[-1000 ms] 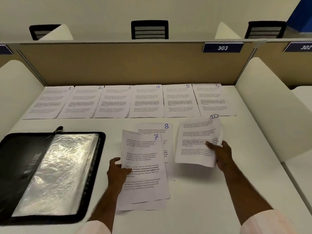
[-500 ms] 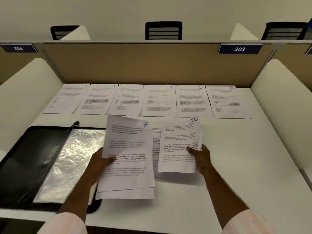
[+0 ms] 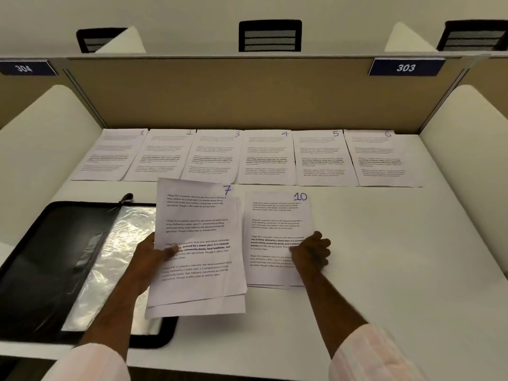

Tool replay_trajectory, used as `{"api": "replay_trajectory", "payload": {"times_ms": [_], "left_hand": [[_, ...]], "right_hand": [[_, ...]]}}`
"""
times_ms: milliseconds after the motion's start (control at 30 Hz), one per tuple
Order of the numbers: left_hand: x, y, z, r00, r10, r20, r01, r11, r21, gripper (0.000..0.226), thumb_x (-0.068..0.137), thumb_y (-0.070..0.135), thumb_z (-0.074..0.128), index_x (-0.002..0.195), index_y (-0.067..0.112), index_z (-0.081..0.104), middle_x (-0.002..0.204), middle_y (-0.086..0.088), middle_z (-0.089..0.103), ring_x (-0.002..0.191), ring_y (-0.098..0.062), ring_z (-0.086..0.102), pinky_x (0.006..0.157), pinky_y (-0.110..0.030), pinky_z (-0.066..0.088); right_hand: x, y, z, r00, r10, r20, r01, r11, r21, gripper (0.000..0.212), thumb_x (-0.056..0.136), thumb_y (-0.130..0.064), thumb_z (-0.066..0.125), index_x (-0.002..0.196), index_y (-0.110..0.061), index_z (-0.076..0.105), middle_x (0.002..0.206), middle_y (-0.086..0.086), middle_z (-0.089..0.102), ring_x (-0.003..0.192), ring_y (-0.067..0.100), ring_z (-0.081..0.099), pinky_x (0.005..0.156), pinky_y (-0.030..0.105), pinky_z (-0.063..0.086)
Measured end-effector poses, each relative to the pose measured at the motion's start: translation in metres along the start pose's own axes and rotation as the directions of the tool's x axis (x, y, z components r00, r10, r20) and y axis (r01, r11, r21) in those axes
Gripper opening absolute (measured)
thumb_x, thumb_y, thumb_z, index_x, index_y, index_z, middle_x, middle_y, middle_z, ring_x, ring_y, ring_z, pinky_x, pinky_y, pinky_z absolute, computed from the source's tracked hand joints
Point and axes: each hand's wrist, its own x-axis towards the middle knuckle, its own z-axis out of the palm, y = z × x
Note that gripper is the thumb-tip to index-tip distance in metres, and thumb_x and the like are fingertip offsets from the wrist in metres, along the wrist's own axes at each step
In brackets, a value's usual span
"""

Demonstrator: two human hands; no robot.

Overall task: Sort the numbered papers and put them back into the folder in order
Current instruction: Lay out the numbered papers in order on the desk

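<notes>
On the white table (image 3: 384, 257) the black folder (image 3: 55, 257) lay open at the left, sheets 1 to 6 (image 3: 264, 158) lined the far edge, and nearer, the left hand (image 3: 148, 259) gripped the stack topped by sheet 7 (image 3: 198, 229) while the right hand (image 3: 312, 251) pinched sheet 10 (image 3: 275, 215) just beside it.

White desk (image 3: 384, 257) fills lower frame, tan partition panel (image 3: 247, 97) across middle, curved white side dividers at left (image 3: 41, 149) and right (image 3: 464, 149), blue plates 304 (image 3: 23, 68) upper left and 303 (image 3: 405, 67) upper right, three black chair backs (image 3: 270, 35) along top against pale wall (image 3: 192, 12), soft even light.
</notes>
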Motion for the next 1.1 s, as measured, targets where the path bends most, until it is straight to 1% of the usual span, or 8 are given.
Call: {"api": "replay_trajectory", "payload": {"times_ms": [167, 267, 333, 467, 600, 667, 933, 1100], "left_hand": [[0.005, 0.002, 0.008, 0.998, 0.008, 0.064, -0.006, 1.000, -0.024, 0.044, 0.082, -0.003, 0.072, 0.119, 0.016, 0.062, 0.106, -0.013, 0.073, 0.092, -0.037, 0.071, 0.082, -0.055, 0.057], [0.009, 0.004, 0.018, 0.994, 0.008, 0.108, -0.003, 0.999, -0.047, 0.044, 0.082, -0.004, 0.070, 0.122, 0.014, 0.061, 0.109, -0.015, 0.072, 0.095, -0.039, 0.070, 0.083, -0.055, 0.056], [0.014, 0.005, 0.029, 0.990, 0.013, 0.139, -0.002, 0.997, -0.078, 0.046, 0.082, -0.006, 0.068, 0.125, 0.012, 0.059, 0.113, -0.017, 0.070, 0.099, -0.041, 0.069, 0.087, -0.056, 0.054], [0.019, 0.012, 0.074, 0.978, 0.042, 0.203, -0.017, 0.992, -0.124, 0.049, 0.084, 0.001, 0.068, 0.131, 0.013, 0.055, 0.117, -0.015, 0.069, 0.103, -0.038, 0.068, 0.091, -0.056, 0.052], [0.014, 0.022, 0.143, 0.939, 0.036, 0.341, 0.004, 0.993, -0.116, 0.047, 0.085, 0.012, 0.070, 0.130, 0.013, 0.056, 0.119, -0.017, 0.068, 0.105, -0.038, 0.067, 0.092, -0.057, 0.052], [0.008, 0.026, 0.185, 0.917, 0.042, 0.396, -0.002, 0.995, -0.101, 0.048, 0.084, 0.014, 0.073, 0.129, 0.013, 0.056, 0.117, -0.016, 0.070, 0.105, -0.039, 0.067, 0.090, -0.057, 0.053], [-0.038, 0.013, 0.357, 0.874, 0.006, 0.486, 0.034, 0.997, -0.074, 0.053, 0.081, 0.019, 0.077, 0.129, 0.012, 0.055, 0.117, -0.016, 0.069, 0.103, -0.040, 0.068, 0.090, -0.060, 0.053], [-0.063, -0.010, 0.449, 0.889, -0.019, 0.457, 0.056, 0.996, -0.066, 0.041, 0.091, 0.012, 0.064, 0.131, 0.014, 0.054, 0.120, -0.012, 0.069, 0.104, -0.034, 0.068, 0.091, -0.055, 0.054]], "right_hand": [[0.017, 0.002, -0.004, 0.978, 0.124, 0.170, -0.149, 0.979, 0.140, 0.071, 0.076, -0.023, 0.080, 0.131, -0.010, 0.037, 0.130, 0.015, 0.051, 0.119, 0.034, 0.050, 0.103, 0.046, 0.037], [0.024, 0.018, -0.010, 0.978, 0.039, 0.207, -0.109, 0.933, 0.342, 0.055, 0.082, -0.021, 0.074, 0.129, -0.006, 0.051, 0.128, 0.016, 0.059, 0.113, 0.034, 0.058, 0.097, 0.037, 0.047], [0.027, 0.028, -0.025, 0.982, -0.034, 0.188, -0.057, 0.888, 0.457, 0.051, 0.090, -0.018, 0.066, 0.135, -0.001, 0.049, 0.134, 0.015, 0.055, 0.120, 0.033, 0.054, 0.097, 0.032, 0.044], [0.048, 0.064, -0.067, 0.980, -0.085, 0.180, -0.045, 0.786, 0.617, 0.049, 0.092, -0.017, 0.065, 0.136, -0.002, 0.049, 0.128, 0.005, 0.053, 0.121, 0.031, 0.052, 0.104, 0.036, 0.042], [0.100, 0.132, -0.104, 0.988, -0.082, 0.128, -0.013, 0.795, 0.607, 0.047, 0.078, -0.036, 0.072, 0.115, -0.007, 0.065, 0.118, 0.008, 0.067, 0.104, 0.030, 0.064, 0.096, 0.046, 0.051], [0.120, 0.165, -0.129, 0.991, -0.077, 0.109, -0.007, 0.787, 0.617, 0.035, 0.084, -0.028, 0.071, 0.111, -0.007, 0.068, 0.107, 0.013, 0.071, 0.096, 0.032, 0.067, 0.090, 0.047, 0.055], [0.154, 0.264, -0.211, 0.994, -0.044, 0.101, -0.027, 0.790, 0.612, 0.016, 0.086, -0.015, 0.072, 0.097, -0.003, 0.071, 0.095, 0.013, 0.071, 0.084, 0.028, 0.066, 0.067, 0.027, 0.048], [0.186, 0.314, -0.235, 0.985, -0.045, 0.169, -0.070, 0.786, 0.614, 0.018, 0.087, -0.015, 0.071, 0.102, -0.004, 0.070, 0.102, 0.014, 0.072, 0.093, 0.029, 0.068, 0.085, 0.037, 0.055]]}}
